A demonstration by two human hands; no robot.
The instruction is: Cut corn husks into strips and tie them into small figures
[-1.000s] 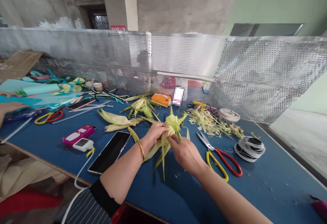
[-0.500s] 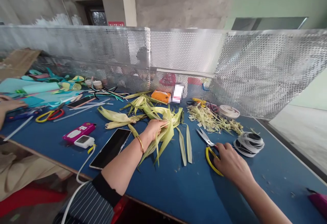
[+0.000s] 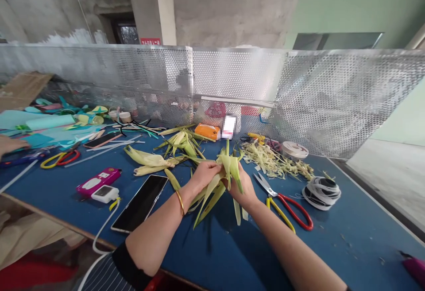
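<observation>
Both hands meet over the blue table (image 3: 206, 246) around a bunch of green-yellow corn husk strips (image 3: 212, 189). My left hand (image 3: 203, 175), a gold bangle on its wrist, is closed on the bunch from the left. My right hand (image 3: 241, 185) grips the husk strips from the right, fingers wrapped round them. The strips fan down and out below both hands. Red-and-yellow scissors (image 3: 285, 202) lie just right of my right hand, untouched.
More corn husks (image 3: 156, 158) and shredded husk (image 3: 275, 160) lie behind. A dark phone (image 3: 141, 202), a pink device (image 3: 98, 180), a coil of white cord (image 3: 322, 191), tape roll (image 3: 295, 150) and a perforated metal screen (image 3: 265, 87) surround the spot. Another person's hand (image 3: 8, 144) is far left.
My right hand left the scissors handle and came back left to grip the husk bunch. The bunch has been gathered and raised between both hands.
</observation>
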